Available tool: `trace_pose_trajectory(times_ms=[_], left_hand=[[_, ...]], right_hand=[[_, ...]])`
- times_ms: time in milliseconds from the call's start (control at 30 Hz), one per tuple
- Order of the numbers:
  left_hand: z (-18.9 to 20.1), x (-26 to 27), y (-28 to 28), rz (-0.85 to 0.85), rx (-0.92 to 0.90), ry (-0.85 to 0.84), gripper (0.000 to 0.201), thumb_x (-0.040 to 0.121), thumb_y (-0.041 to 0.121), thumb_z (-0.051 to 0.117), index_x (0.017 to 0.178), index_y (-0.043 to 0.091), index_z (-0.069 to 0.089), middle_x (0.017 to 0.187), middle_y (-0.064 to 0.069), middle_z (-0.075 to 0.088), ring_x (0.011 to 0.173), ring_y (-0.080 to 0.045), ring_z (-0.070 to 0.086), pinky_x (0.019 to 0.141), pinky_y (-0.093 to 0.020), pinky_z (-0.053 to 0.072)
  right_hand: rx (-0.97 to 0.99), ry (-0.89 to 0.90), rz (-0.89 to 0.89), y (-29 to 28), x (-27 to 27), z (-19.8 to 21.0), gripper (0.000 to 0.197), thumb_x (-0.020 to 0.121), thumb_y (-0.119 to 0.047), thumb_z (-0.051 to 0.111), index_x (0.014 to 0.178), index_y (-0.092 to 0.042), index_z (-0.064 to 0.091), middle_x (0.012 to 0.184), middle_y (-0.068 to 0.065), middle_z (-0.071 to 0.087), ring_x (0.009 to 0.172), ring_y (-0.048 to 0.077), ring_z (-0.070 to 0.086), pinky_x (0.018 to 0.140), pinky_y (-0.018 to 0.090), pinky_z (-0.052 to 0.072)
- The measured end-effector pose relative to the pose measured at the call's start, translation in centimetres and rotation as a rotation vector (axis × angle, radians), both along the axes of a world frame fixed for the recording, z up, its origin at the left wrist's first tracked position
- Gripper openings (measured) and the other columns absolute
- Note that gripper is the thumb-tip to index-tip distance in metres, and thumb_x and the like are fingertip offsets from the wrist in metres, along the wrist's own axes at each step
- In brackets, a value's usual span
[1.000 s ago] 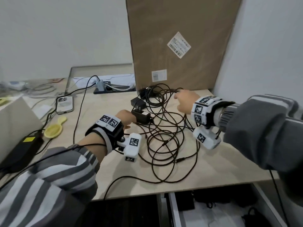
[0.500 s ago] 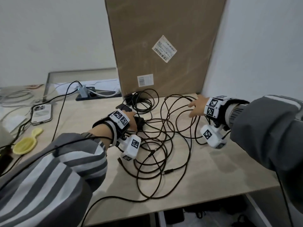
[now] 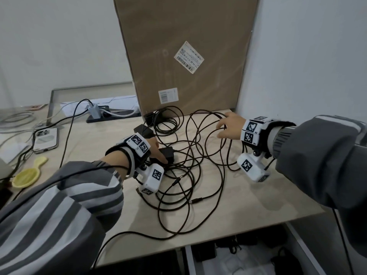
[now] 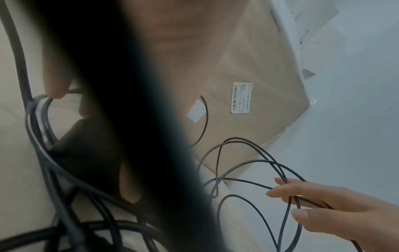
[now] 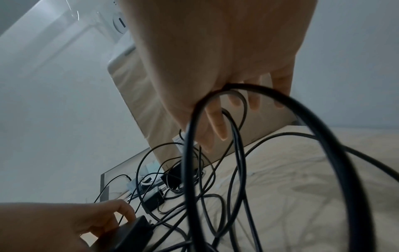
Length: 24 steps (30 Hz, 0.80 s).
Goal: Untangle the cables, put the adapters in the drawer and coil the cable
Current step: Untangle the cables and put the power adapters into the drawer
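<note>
A tangle of thin black cables (image 3: pixel 179 178) lies on the light wooden table (image 3: pixel 268 199). My left hand (image 3: pixel 158 153) grips a black adapter (image 3: pixel 167 152) at the left of the tangle; its fingertips (image 4: pixel 55 88) curl round the adapter (image 4: pixel 86 153). My right hand (image 3: pixel 224 126) is at the far right near the wall, and its fingers (image 4: pixel 280 192) hook several cable loops (image 5: pixel 187 153) and hold them off the table. Two more black adapters (image 3: pixel 143 130) lie behind my left hand, near the box. The left hand (image 5: pixel 86 221) and its adapter (image 5: pixel 131 233) also show in the right wrist view.
A tall cardboard box (image 3: pixel 186 56) stands at the back against the wall. A power strip (image 3: pixel 111 116), a phone (image 3: pixel 45 139) and a yellow plastic piece (image 3: pixel 25 177) lie to the left. An open drawer (image 3: pixel 188 261) with dark items sits below the front edge.
My right hand has drawn the cable loops to the right, away from the box's foot. My left hand has moved forward onto the adapter and holds it in place.
</note>
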State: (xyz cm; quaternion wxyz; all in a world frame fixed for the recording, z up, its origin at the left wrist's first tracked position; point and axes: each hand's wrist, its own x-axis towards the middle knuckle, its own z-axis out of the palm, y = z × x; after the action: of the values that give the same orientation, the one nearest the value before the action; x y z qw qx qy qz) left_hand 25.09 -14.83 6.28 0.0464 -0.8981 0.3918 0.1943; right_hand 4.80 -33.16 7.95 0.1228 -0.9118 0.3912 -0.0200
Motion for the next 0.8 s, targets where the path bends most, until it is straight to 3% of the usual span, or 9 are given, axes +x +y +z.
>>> trace_pose_trajectory(times_ms=[133,300,367,433,533,600,667,733,800], left_hand=[[0.6,-0.6,0.0,-0.008,-0.004,0.005,0.063,0.083,0.059,0.060,0.120,0.008,0.057,0.117,-0.006,0.063,0.105,-0.023,0.060,0.090,-0.032,0.049],[2.7,-0.6,0.6,0.132,-0.249,0.171,0.052,0.089,0.052,0.056,0.103,0.004,0.067,0.077,-0.007,0.066,0.065,-0.020,0.058,0.066,-0.027,0.050],[4.8,-0.7,0.9,0.190,-0.473,0.293,0.042,0.087,0.047,0.061,0.095,0.006,0.066,0.084,-0.012,0.069,0.067,-0.022,0.062,0.068,-0.029,0.054],[7.8,-1.6,1.3,0.237,-0.735,0.415,0.032,0.083,0.042,0.069,0.089,0.012,0.062,0.092,-0.014,0.069,0.078,-0.024,0.067,0.080,-0.040,0.058],[13.2,-3.9,2.2,0.173,-0.991,0.478,0.030,0.078,0.042,0.073,0.091,0.016,0.064,0.090,-0.009,0.068,0.077,-0.021,0.067,0.082,-0.042,0.058],[16.5,-5.6,3.0,0.054,-1.041,0.440,0.034,0.075,0.044,0.075,0.092,0.016,0.069,0.090,-0.006,0.069,0.077,-0.017,0.066,0.082,-0.036,0.058],[19.4,-7.3,3.9,-0.057,-1.066,0.414,0.035,0.071,0.046,0.077,0.090,0.017,0.072,0.090,-0.004,0.072,0.082,-0.017,0.068,0.082,-0.032,0.058],[21.5,-9.0,4.7,-0.123,-1.104,0.416,0.032,0.070,0.044,0.079,0.087,0.017,0.073,0.091,-0.006,0.073,0.087,-0.018,0.070,0.082,-0.032,0.058],[23.0,-10.5,5.4,-0.163,-1.156,0.400,0.025,0.074,0.036,0.078,0.084,0.015,0.070,0.089,-0.007,0.071,0.082,-0.016,0.069,0.082,-0.033,0.058]], right_hand=[[-0.024,-0.117,0.030,0.9,-0.4,0.1,0.032,0.086,-0.036,0.064,0.118,-0.028,0.063,0.158,0.008,0.017,0.141,0.027,0.026,0.114,0.036,0.025],[-0.081,-0.246,0.051,3.1,-1.0,1.0,0.025,0.086,-0.039,0.064,0.110,-0.032,0.066,0.157,0.002,0.020,0.143,0.026,0.019,0.114,0.046,0.024],[-0.083,-0.334,0.092,4.2,-0.9,2.1,0.032,0.085,-0.036,0.066,0.116,-0.030,0.063,0.154,0.002,0.027,0.141,0.026,0.024,0.114,0.045,0.025],[-0.114,-0.453,0.166,5.7,-0.7,4.1,0.047,0.084,-0.031,0.067,0.128,-0.025,0.054,0.149,0.002,0.036,0.136,0.023,0.033,0.112,0.045,0.029],[-0.120,-0.623,0.283,8.5,-0.4,8.9,0.075,0.080,-0.030,0.071,0.144,-0.024,0.033,0.148,0.000,0.037,0.133,0.020,0.039,0.110,0.046,0.033],[-0.129,-0.662,0.354,10.2,-0.3,12.6,0.084,0.076,-0.032,0.072,0.147,-0.026,0.027,0.149,0.000,0.038,0.134,0.018,0.040,0.110,0.047,0.033],[-0.117,-0.619,0.404,11.6,-0.6,16.2,0.081,0.076,-0.030,0.074,0.145,-0.025,0.031,0.141,0.001,0.047,0.129,0.017,0.046,0.106,0.037,0.037],[-0.106,-0.517,0.424,12.9,-1.2,19.1,0.080,0.077,-0.028,0.076,0.144,-0.022,0.033,0.134,0.001,0.053,0.122,0.016,0.051,0.091,0.022,0.038],[-0.141,-0.481,0.409,13.8,-1.9,21.0,0.072,0.078,-0.027,0.075,0.140,-0.020,0.039,0.130,0.001,0.056,0.116,0.016,0.053,0.081,0.019,0.036]])
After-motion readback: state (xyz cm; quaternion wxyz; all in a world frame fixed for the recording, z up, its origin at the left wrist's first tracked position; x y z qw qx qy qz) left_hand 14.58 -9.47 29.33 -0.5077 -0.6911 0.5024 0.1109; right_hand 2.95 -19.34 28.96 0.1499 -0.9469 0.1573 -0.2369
